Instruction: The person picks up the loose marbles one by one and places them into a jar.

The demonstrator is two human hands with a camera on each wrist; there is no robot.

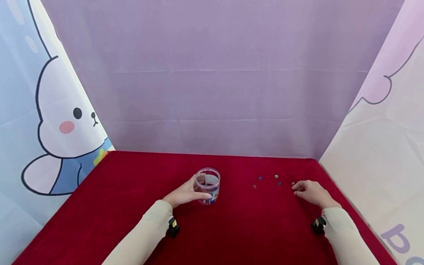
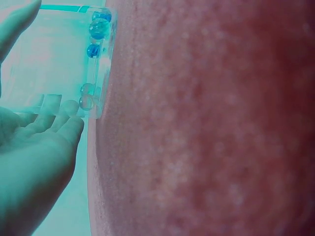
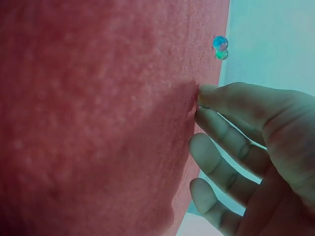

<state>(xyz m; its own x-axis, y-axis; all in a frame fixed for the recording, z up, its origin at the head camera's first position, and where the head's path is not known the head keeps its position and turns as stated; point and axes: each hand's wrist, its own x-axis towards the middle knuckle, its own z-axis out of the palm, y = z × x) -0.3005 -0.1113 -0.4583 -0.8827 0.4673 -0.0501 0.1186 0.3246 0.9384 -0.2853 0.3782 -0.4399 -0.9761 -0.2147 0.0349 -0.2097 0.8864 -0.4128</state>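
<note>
The left hand (image 1: 186, 192) holds a clear plastic jar (image 1: 216, 183) with its mouth upward, the thumb lying along the near side and the other fingers around the far side, so the grip is closed to the width of the jar. Inside the jar, at the bottom, several glass marbles (image 2: 100, 29) can be seen from the left wrist view, some of them blue. The right hand (image 1: 313, 192) is well apart from the jar, on the right part of the red cloth (image 1: 238, 228); its thumb and forefinger are almost together at the tips, and the remaining fingers are softly bent. Whether a small thing is held between these two tips — this I cannot tell. One loose marble (image 1: 293, 183) is just beside the fingertips, and four other marbles (image 1: 276, 176) lie on the cloth between the jar and this hand. Behind the table hangs a purple curtain (image 1: 212, 92).
</note>
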